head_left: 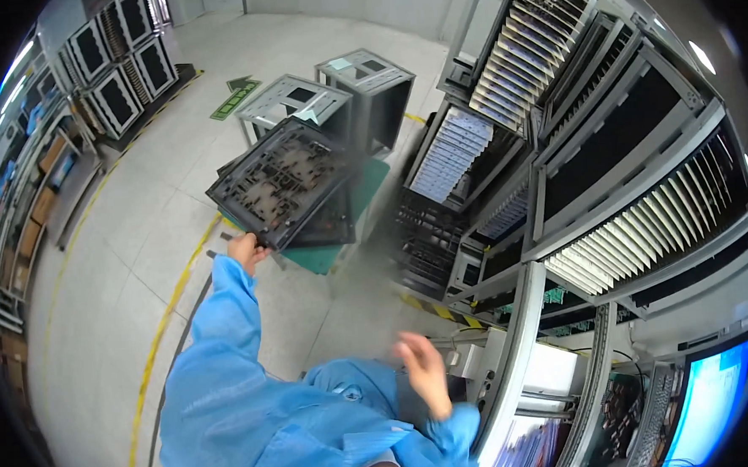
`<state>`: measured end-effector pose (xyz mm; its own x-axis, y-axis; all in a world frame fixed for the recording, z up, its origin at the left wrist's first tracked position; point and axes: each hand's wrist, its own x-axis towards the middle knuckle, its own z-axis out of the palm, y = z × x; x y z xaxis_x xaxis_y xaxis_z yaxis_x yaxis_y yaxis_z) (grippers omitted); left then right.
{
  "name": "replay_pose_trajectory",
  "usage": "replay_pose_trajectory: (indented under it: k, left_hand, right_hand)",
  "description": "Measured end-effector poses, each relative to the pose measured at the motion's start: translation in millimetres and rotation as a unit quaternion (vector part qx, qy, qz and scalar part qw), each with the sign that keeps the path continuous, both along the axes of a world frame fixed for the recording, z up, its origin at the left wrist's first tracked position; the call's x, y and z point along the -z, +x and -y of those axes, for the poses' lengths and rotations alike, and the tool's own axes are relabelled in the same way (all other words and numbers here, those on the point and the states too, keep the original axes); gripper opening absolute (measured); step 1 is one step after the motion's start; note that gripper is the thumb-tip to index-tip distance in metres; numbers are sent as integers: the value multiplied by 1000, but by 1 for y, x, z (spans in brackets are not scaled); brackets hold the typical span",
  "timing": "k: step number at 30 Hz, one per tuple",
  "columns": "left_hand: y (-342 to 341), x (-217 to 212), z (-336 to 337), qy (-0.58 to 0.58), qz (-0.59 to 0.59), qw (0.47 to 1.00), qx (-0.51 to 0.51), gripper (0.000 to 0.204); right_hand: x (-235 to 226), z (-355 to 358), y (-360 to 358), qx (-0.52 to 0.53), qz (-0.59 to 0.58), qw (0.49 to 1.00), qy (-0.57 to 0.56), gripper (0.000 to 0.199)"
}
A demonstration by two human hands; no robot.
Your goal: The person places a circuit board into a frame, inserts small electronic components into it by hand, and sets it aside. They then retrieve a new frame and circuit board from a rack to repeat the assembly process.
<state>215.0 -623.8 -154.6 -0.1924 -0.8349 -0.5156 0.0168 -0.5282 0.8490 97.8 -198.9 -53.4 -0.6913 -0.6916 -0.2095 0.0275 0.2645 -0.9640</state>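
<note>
My left hand (pixel 246 252) is closed on the near corner of a dark rectangular tray (pixel 282 177), whose face is covered with small cutouts and raised parts. The tray is tilted, and its right side is smeared by motion. Under it lies another dark tray (pixel 327 223), above a green surface (pixel 314 260). My right hand (pixel 424 373) hangs in front of my body, near the machine frame on the right. Its fingers are slightly blurred, partly bent and apart, with nothing visible in them.
Two grey metal box frames (pixel 295 100) stand behind the trays. On the right are racks (pixel 542 47) full of boards, a metal rail (pixel 516 353), a keyboard (pixel 650 413) and a bright screen (pixel 713 406). Yellow floor lines (pixel 163 329) run on the left, near shelving (pixel 49 174).
</note>
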Motion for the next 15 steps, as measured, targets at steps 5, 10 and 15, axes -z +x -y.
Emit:
replay_pose_trajectory:
  k: [5,10,15]
  left_hand:
    - [-33,-3,-26,-167,94,979,-65,38]
    - [-70,-39,-93,-98,-156,982,-49,14]
    - [-61,-40,-192,97,-307,922,214,16]
  right_hand:
    - [83,133,1,-184,57,981,-7,47]
    - [117,202,22,-143,265,939,-165,68]
    - [118,179,27,-26,480,760,-437,78]
